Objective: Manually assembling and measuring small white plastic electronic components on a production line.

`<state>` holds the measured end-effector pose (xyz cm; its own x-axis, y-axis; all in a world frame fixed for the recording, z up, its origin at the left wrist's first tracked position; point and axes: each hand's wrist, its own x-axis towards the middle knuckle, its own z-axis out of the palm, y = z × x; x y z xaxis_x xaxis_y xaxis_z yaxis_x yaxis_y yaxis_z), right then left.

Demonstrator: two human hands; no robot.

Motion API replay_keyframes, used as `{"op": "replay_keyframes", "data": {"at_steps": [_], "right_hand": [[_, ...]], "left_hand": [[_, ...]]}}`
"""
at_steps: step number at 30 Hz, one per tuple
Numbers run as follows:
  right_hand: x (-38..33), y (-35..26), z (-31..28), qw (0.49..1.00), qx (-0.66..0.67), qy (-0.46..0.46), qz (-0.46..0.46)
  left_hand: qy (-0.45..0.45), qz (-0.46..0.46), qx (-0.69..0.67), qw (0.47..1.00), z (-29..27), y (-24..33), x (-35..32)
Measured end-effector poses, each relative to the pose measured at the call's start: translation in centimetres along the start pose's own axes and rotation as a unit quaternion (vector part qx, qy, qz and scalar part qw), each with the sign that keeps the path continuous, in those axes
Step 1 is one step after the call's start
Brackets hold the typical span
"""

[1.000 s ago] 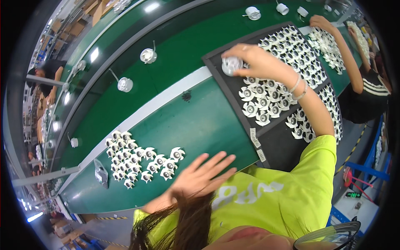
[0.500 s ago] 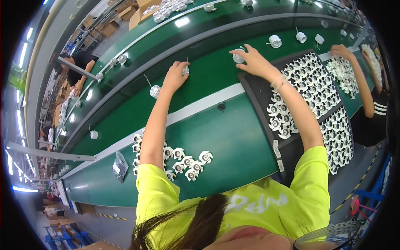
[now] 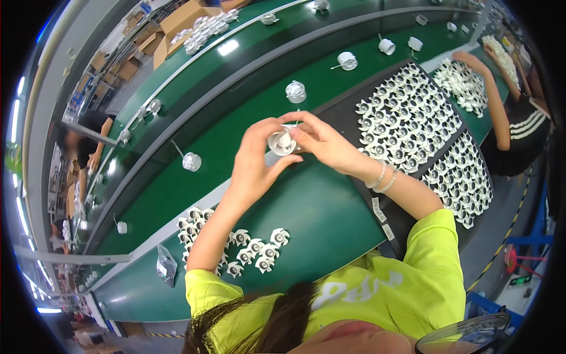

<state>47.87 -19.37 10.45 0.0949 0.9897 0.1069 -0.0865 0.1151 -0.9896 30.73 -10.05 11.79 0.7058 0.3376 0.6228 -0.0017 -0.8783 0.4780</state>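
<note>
Below and to the left of the left grip (image 3: 253, 162), a clear plastic bag (image 3: 166, 266) lies on the green tabletop (image 3: 330, 206). Far to the left of this grip: a person in dark clothing (image 3: 94, 123) and bright strip lights (image 3: 21, 215). Beyond it, toward the upper left: an open cardboard box (image 3: 180, 19). Far to the right of the right grip (image 3: 327, 147): a person in a black, white-striped top (image 3: 525, 133); below that person, yellow-and-black floor tape (image 3: 500, 241) and a red stool-like object (image 3: 512, 258).
</note>
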Motion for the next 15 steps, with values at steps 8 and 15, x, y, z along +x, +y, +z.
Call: {"op": "replay_keyframes", "data": {"at_steps": [8,15], "right_hand": [[-0.7,-1.1,0.7,0.998,0.06,-0.023,-0.011],[-0.9,-1.4,1.5,0.999,-0.001,-0.04,-0.023]], "left_hand": [[0.022,0.057,0.158,0.986,-2.3,2.1,-0.3],[0.005,0.079,0.205,0.975,-3.4,3.1,-0.1]]}}
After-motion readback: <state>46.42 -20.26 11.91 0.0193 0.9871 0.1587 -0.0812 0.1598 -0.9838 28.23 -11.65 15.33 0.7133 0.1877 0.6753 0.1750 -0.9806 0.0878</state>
